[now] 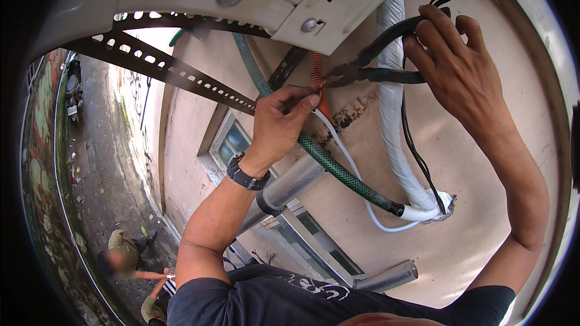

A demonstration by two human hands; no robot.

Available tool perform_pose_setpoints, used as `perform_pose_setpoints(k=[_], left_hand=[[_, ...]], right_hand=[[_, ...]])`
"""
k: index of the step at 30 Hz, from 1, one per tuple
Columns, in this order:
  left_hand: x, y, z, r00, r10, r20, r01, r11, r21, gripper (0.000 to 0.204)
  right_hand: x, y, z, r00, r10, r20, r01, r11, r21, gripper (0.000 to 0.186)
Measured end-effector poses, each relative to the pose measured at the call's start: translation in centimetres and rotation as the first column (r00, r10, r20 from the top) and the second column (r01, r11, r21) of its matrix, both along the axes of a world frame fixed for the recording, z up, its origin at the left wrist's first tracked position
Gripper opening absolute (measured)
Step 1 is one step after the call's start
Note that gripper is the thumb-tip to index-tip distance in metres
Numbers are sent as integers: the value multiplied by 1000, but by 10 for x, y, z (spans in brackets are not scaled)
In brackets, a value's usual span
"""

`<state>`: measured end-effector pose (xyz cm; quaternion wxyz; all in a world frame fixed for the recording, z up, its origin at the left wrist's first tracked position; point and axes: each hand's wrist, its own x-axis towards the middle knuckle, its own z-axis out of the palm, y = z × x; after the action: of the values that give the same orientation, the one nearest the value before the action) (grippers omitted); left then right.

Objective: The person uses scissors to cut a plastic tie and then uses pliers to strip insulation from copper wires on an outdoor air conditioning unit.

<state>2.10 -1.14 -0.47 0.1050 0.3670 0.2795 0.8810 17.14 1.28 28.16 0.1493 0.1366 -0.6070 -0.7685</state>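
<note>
My left hand, with a dark watch on its wrist, pinches the end of a thin white cable between thumb and fingers. In my right hand is a pair of pliers with dark teal handles, gripped by both handles. The pliers' jaws point left and reach close to the cable end at my left fingertips; whether they touch it I cannot tell. An orange corrugated conduit runs directly behind the fingertips. Below my left hand, a green braided hose slants down to the right.
Overhead are a beige metal housing and a perforated bracket. A white-wrapped pipe and black cables run to a wall hole. A grey pipe crosses below. Far down in the alley are a person and a motorbike.
</note>
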Motion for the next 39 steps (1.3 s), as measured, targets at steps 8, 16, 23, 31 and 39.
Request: perform_pose_setpoints(k=[8,16,23,31,39], left_hand=[[0,2,-1,1000,-15,-5,15,1000,3,21],[0,0,-1,1000,13,-25,-14,999,-45,21],[-2,-1,0,998,27,-54,-30,998,-57,21],[-1,-1,-2,998,37,-55,-39,998,-42,22],[-2,-1,-2,998,28,-48,-31,998,-58,23]], right_hand=[[3,-1,-2,999,-54,-1,54,998,-18,25],[2,-4,-2,1000,3,24,-2,1000,-15,26],[-2,-5,-1,999,18,41,-18,1000,11,25],[0,-2,-2,996,-78,42,82,993,-85,19],[4,3,1,1000,-21,8,21,999,-44,31]])
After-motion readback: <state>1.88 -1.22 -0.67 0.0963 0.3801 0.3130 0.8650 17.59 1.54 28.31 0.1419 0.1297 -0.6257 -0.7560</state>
